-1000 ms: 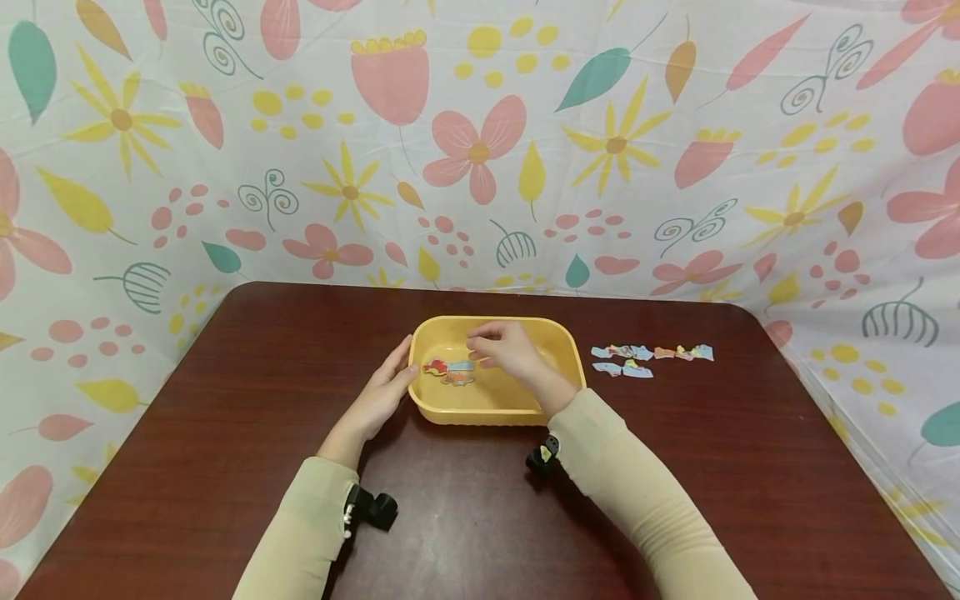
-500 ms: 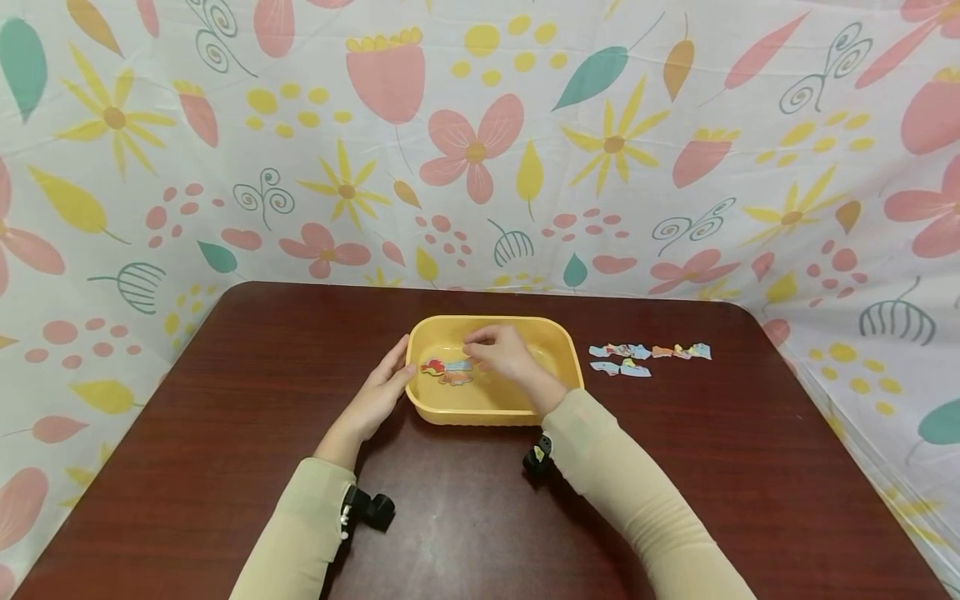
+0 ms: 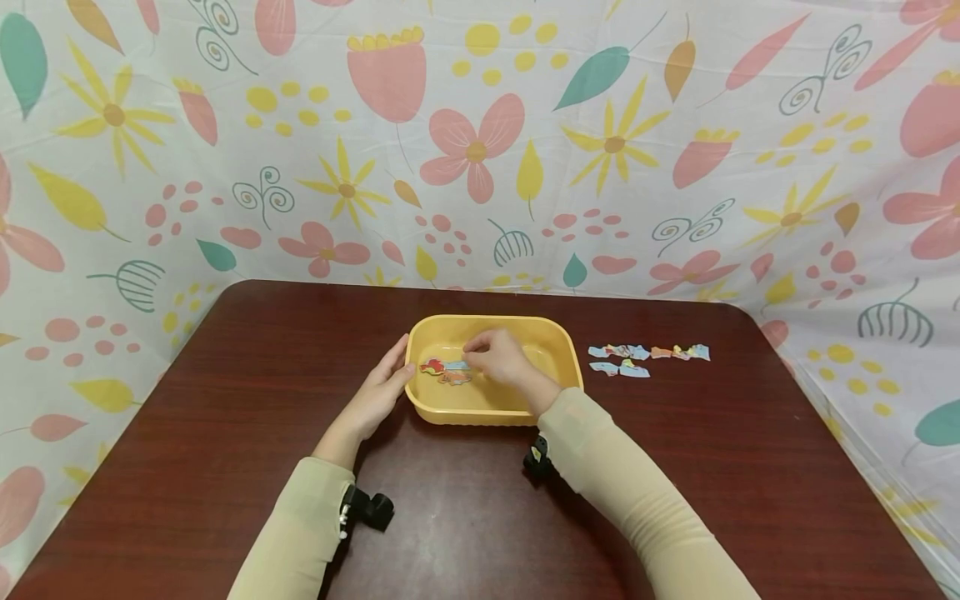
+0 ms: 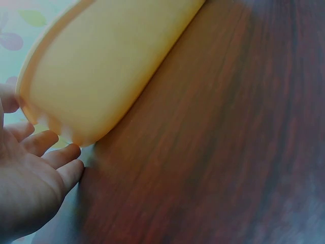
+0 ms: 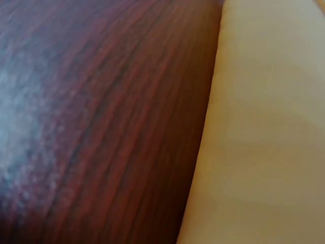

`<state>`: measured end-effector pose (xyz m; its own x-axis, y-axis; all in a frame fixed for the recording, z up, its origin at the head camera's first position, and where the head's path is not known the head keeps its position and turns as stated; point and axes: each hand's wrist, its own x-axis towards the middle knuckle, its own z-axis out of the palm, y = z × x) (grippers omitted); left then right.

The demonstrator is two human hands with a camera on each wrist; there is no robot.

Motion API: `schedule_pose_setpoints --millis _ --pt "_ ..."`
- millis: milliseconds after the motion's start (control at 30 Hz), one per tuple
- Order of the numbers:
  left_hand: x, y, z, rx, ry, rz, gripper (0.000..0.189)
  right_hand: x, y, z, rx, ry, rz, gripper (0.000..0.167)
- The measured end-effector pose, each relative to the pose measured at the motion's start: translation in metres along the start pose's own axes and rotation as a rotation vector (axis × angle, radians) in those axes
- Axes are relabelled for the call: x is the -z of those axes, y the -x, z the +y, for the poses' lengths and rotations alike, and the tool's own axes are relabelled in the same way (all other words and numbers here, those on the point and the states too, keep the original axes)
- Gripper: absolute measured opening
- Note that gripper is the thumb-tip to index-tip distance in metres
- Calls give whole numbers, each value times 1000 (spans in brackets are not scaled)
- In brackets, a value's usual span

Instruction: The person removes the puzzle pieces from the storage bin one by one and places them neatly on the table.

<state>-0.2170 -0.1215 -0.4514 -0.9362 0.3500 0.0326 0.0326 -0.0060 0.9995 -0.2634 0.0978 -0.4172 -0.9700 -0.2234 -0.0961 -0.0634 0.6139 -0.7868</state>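
A yellow plastic basin stands on the table. My left hand grips its left end, the thumb at the rim and the fingers against the outer wall, also seen on the basin in the left wrist view. Inside lie a red puzzle piece, a light blue puzzle piece and an orange puzzle piece. My right hand reaches inside with bent fingers, its fingertips at the blue piece's right end. Whether they pinch it is hidden. The right wrist view shows no hand.
Several torn-edged picture pieces lie in two rows on the dark wooden table, to the right of the basin. A flower-patterned cloth hangs behind the table.
Over the last second my right hand has lowered slightly toward the light blue piece. The left hand keeps its place on the basin. The whole view has shifted a little.
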Motion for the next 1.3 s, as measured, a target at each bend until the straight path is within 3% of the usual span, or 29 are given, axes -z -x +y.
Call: schedule_pose_setpoints --millis 867,1067,1300 --pt "1 -1 -2 0 -14 -7 58 -7 -3 2 70 331 -76 14" --pt "0 0 -2 2 -16 -7 58 -7 -3 1 50 332 -86 12" --pt "-1 1 1 -7 1 -3 58 -7 -4 2 23 250 -84 7"
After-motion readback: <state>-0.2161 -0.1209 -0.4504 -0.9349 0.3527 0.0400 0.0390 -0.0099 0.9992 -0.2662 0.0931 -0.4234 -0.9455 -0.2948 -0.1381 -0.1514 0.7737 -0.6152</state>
